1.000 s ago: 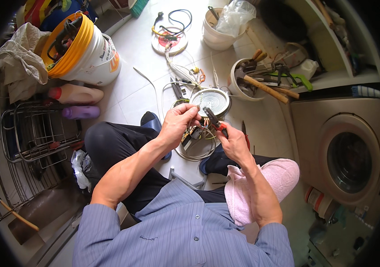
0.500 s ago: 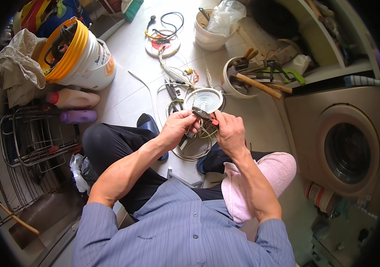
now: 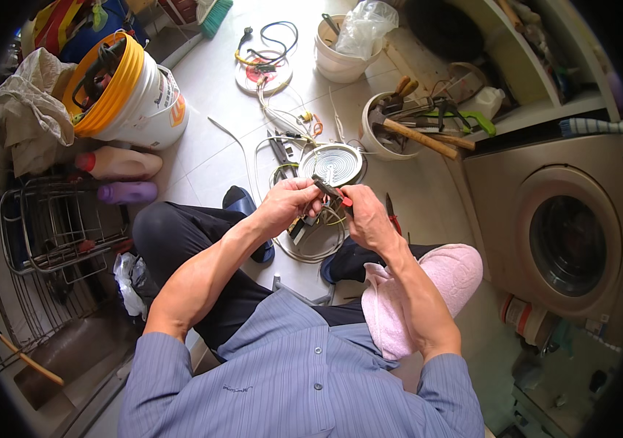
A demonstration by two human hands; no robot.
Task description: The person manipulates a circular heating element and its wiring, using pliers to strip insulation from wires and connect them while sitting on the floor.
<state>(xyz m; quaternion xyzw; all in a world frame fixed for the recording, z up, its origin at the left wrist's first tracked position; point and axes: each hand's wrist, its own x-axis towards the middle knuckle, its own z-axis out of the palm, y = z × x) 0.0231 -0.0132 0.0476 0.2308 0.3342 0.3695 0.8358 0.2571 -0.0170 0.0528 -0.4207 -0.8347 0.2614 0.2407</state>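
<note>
My right hand [image 3: 370,217] is closed round the red handles of a pair of pliers [image 3: 327,187], whose dark jaws point up and left. The jaws meet the pinched fingertips of my left hand [image 3: 287,200]. What those fingers hold is too small and partly hidden; thin wires hang just below them. Right beyond my hands lies a round white disc with a spiral pattern [image 3: 331,163]. Under them, a pale cable [image 3: 320,255] lies in loops on the floor. A second red-handled tool [image 3: 390,209] with a dark tip lies right of my right hand.
Farther off is a round plate with a plugged cord [image 3: 282,82]. A tool bucket [image 3: 371,135] and a white bucket holding a plastic bag [image 3: 329,62] stand ahead to the right. A washing machine [image 3: 505,212] is at right; a yellow-rimmed bucket [image 3: 158,109] and wire rack [image 3: 56,241] at left.
My right hand has turned and shifted slightly left and down with the pliers. The red-handled tool on the floor beside it now shows more. My left hand stays pinched at the jaws.
</note>
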